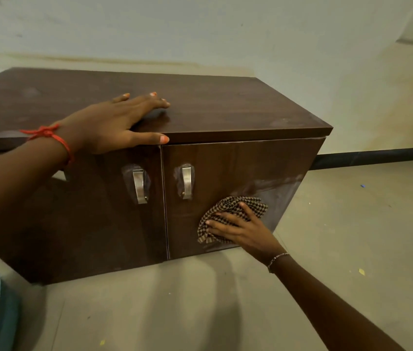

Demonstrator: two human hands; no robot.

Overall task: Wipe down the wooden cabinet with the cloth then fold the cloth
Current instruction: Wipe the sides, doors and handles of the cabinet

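While the left hand [114, 122] lies flat and spread on the dark wood-grain cabinet [225, 107] top, grasping nothing, the right hand [240, 229] presses a crumpled brown checked cloth [228, 206] against the glossy right door [238, 168], low beside its curved metal handle [186, 181]. The cabinet's left end is cut off.

bare floor [352, 236] right of cabinet [225, 107], handles [187, 182] protruding
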